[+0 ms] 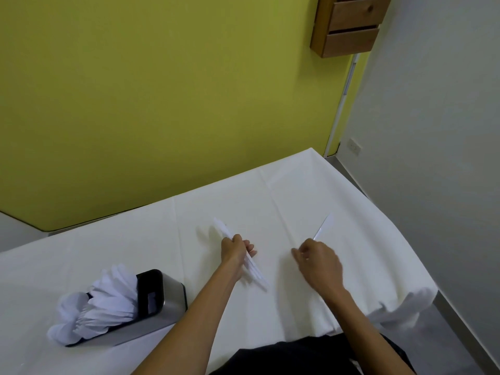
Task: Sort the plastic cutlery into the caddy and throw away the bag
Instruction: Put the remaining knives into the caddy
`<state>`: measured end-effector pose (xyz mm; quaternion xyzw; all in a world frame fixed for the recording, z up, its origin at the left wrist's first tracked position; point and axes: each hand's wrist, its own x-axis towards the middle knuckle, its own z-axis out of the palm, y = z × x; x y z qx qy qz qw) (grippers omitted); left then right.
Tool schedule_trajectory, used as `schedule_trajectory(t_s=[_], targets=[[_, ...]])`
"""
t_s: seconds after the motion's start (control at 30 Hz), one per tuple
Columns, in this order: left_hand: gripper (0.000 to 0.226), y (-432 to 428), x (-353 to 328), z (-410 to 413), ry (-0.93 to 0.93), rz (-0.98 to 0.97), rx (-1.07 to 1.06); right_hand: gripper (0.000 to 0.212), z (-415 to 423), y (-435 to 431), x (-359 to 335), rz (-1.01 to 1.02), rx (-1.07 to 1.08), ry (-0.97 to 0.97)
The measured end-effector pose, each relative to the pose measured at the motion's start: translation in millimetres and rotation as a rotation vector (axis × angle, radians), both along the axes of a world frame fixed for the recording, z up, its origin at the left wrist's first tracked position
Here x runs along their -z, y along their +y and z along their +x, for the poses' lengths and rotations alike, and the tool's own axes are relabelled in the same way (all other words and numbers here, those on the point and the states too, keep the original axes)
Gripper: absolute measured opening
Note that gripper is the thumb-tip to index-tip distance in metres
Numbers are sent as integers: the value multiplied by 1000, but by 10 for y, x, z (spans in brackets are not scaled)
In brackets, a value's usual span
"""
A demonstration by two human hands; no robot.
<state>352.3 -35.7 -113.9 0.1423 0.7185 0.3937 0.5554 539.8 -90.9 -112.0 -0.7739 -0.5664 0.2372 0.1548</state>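
Observation:
My left hand grips a bundle of white plastic cutlery by its middle, low over the white table; the handles slant down to the right. To its right, my right hand pinches a single white plastic knife whose blade points up and away. At the left front stands a steel caddy with a black rim. Its left compartments hold several white utensils, while the rightmost compartment looks empty. No bag is in view.
A yellow-green wall rises behind the table and a grey wall to the right. A wooden drawer box hangs high on the wall. The tablecloth droops over the front right corner.

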Motion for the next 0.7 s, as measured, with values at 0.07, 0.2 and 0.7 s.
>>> schedule_trajectory(t_s=[0.07, 0.2, 0.7], targets=[[18, 0, -10, -11, -92, 13, -55, 38, 94, 60, 2, -87, 88, -99], [12, 4, -29, 1, -113, 40, -32, 28, 60, 155, 9, -189, 77, -104], [49, 15, -195, 80, 126, 80, 72, 21, -358, 23, -270, 100, -433, 156]])
